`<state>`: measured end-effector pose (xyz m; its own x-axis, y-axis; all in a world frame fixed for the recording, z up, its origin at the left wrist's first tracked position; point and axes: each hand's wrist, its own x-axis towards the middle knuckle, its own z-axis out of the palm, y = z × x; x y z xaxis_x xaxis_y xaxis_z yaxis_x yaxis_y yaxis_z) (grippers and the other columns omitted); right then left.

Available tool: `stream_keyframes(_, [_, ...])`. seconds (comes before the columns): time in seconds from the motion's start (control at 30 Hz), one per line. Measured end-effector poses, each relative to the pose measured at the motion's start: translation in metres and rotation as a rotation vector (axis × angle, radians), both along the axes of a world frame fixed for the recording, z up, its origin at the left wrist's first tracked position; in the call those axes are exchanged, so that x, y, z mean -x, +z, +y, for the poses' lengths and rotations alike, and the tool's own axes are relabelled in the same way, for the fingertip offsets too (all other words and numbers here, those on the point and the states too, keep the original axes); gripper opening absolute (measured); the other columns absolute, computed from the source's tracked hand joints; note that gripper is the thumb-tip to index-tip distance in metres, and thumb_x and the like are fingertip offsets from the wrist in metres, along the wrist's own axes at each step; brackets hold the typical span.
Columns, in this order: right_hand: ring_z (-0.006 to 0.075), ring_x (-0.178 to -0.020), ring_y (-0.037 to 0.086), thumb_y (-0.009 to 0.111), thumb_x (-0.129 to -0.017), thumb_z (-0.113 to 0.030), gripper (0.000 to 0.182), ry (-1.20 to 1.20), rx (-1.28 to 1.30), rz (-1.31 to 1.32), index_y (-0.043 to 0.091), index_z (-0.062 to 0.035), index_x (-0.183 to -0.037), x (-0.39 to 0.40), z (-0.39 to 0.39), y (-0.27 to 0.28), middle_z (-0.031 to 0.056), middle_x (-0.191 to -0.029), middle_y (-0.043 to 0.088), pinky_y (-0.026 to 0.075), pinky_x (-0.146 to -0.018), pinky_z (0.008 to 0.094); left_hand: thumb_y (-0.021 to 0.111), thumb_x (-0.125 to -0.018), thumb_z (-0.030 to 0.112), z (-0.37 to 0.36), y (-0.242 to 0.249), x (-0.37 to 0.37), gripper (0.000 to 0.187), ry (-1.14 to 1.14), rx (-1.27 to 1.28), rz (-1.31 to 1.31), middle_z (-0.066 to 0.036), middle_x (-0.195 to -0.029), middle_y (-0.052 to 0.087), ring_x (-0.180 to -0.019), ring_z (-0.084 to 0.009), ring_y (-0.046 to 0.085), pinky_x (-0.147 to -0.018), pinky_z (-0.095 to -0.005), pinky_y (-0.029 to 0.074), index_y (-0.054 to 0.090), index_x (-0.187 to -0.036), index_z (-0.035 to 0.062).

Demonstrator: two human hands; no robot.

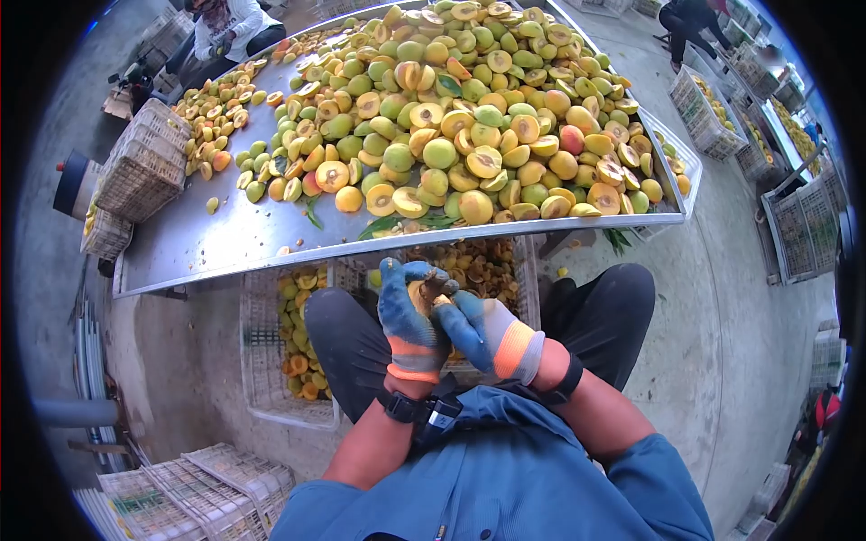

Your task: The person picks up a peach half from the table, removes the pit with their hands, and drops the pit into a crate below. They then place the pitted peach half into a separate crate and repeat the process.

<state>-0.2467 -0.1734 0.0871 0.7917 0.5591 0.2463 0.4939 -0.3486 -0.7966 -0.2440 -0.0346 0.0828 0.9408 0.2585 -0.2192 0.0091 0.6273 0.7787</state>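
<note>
Both of my hands wear blue-coated work gloves with orange and grey cuffs, and they meet above my lap. My left hand [410, 316] is closed around an apricot half [418, 296], its cut yellow flesh partly showing. My right hand [480, 332] presses its closed fingertips against the same piece from the right; a small brown part lies at the fingertips, too covered to name. Beyond my hands, a large pile of halved apricots [439, 153], green to yellow-orange, some with pits inside, lies on a metal table [189, 248].
Below the table edge stand a crate of apricot halves [302, 343] and another crate holding brownish pieces [483, 266]. Stacked crates [144, 162] stand at the table's left end, more crates [198, 496] at lower left. Another person [225, 36] works at the far left corner.
</note>
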Motion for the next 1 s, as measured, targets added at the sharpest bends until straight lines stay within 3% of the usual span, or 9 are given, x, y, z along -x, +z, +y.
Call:
stream_keyframes(0.13, [0.0484, -0.093, 0.067, 0.042, -0.110, -0.025, 0.035, 0.095, 0.077, 0.143, 0.064, 0.0016, -0.114, -0.006, -0.008, 0.003, 0.0295, -0.102, 0.069, 0.054, -0.077, 0.0520, 0.039, -0.112, 0.048, 0.000, -0.009, 0.000, 0.050, -0.038, -0.160, -0.039, -0.009, -0.086, 0.065, -0.078, -0.0222, 0.066, -0.080, -0.0357, 0.056, 0.060, -0.100, 0.0041])
stream_keyframes(0.17, [0.0458, -0.089, 0.068, 0.051, -0.104, -0.016, 0.026, 0.110, 0.053, 0.075, 0.062, 0.0045, -0.116, -0.006, -0.008, -0.003, 0.0265, -0.100, 0.067, 0.055, -0.073, 0.0487, 0.039, -0.112, 0.048, 0.000, -0.010, -0.002, 0.050, -0.041, -0.159, -0.041, -0.009, -0.086, 0.065, -0.078, -0.0222, 0.066, -0.080, -0.0357, 0.056, 0.060, -0.100, 0.0041])
stream_keyframes(0.2, [0.0431, -0.084, 0.068, 0.060, -0.097, -0.006, 0.025, 0.128, 0.030, 0.009, 0.059, 0.0074, -0.118, -0.006, -0.009, -0.007, 0.0236, -0.097, 0.065, 0.056, -0.068, 0.0455, 0.040, -0.111, 0.050, 0.000, -0.009, -0.003, 0.051, -0.048, -0.043, -0.001, -0.010, -0.085, 0.065, -0.078, -0.0230, 0.065, -0.080, -0.0371, 0.057, 0.060, -0.101, 0.0041])
stream_keyframes(0.3, [0.0424, -0.087, 0.068, 0.055, -0.100, -0.006, 0.020, 0.130, 0.057, 0.286, 0.060, 0.0054, -0.116, -0.009, -0.010, -0.008, 0.0219, -0.098, 0.065, 0.056, -0.075, 0.0435, 0.043, -0.110, 0.052, -0.008, -0.004, 0.001, 0.051, 0.018, 0.157, 0.025, -0.010, -0.085, 0.063, -0.078, -0.0244, 0.065, -0.081, -0.0400, 0.057, 0.059, -0.101, 0.0044])
stream_keyframes(0.47, [0.0423, -0.092, 0.068, 0.047, -0.105, -0.012, 0.021, 0.149, -0.076, 0.405, 0.061, 0.0012, -0.114, 0.003, -0.004, -0.021, 0.0222, -0.100, 0.067, 0.055, -0.078, 0.0433, 0.048, -0.107, 0.052, -0.011, -0.027, 0.013, 0.049, 0.201, 0.163, -0.030, -0.011, -0.084, 0.061, -0.076, -0.0251, 0.064, -0.076, -0.0419, 0.058, 0.059, -0.097, 0.0054])
stream_keyframes(0.57, [0.0427, -0.093, 0.068, 0.045, -0.106, -0.014, 0.023, 0.194, -0.002, 0.284, 0.062, 0.0002, -0.113, 0.004, -0.006, -0.024, 0.0231, -0.101, 0.068, 0.055, -0.078, 0.0439, 0.048, -0.107, 0.056, 0.000, -0.032, 0.011, 0.050, 0.028, 0.116, 0.143, -0.012, -0.077, 0.059, -0.070, -0.0261, 0.061, -0.070, -0.0396, 0.056, 0.055, -0.091, 0.0087])
stream_keyframes(0.63, [0.0431, -0.095, 0.067, 0.046, -0.106, -0.014, 0.023, 0.242, 0.147, 0.223, 0.061, 0.0010, -0.113, 0.002, -0.007, -0.020, 0.0240, -0.102, 0.068, 0.055, -0.077, 0.0447, 0.048, -0.106, 0.056, 0.000, -0.033, 0.010, 0.051, 0.027, 0.129, 0.165, -0.011, -0.077, 0.059, -0.069, -0.0260, 0.061, -0.068, -0.0392, 0.055, 0.055, -0.091, 0.0086])
stream_keyframes(0.87, [0.0435, -0.093, 0.066, 0.049, -0.104, -0.015, 0.020, 0.273, 0.032, 0.305, 0.061, 0.0001, -0.107, 0.003, -0.010, -0.034, 0.0234, -0.100, 0.066, 0.055, -0.078, 0.0447, 0.047, -0.108, 0.053, -0.005, -0.053, 0.013, 0.049, 0.031, -0.011, 0.055, -0.010, -0.077, 0.060, -0.070, -0.0259, 0.063, -0.068, -0.0384, 0.056, 0.057, -0.092, 0.0086])
stream_keyframes(1.0, [0.0433, -0.092, 0.067, 0.040, -0.109, -0.023, 0.033, 0.266, 0.130, 0.180, 0.061, 0.0018, -0.105, 0.001, -0.013, -0.036, 0.0252, -0.105, 0.069, 0.054, -0.080, 0.0468, 0.046, -0.109, 0.051, -0.011, -0.044, 0.016, 0.047, 0.084, -0.012, 0.138, -0.010, -0.078, 0.060, -0.070, -0.0252, 0.063, -0.068, -0.0379, 0.056, 0.057, -0.093, 0.0084])
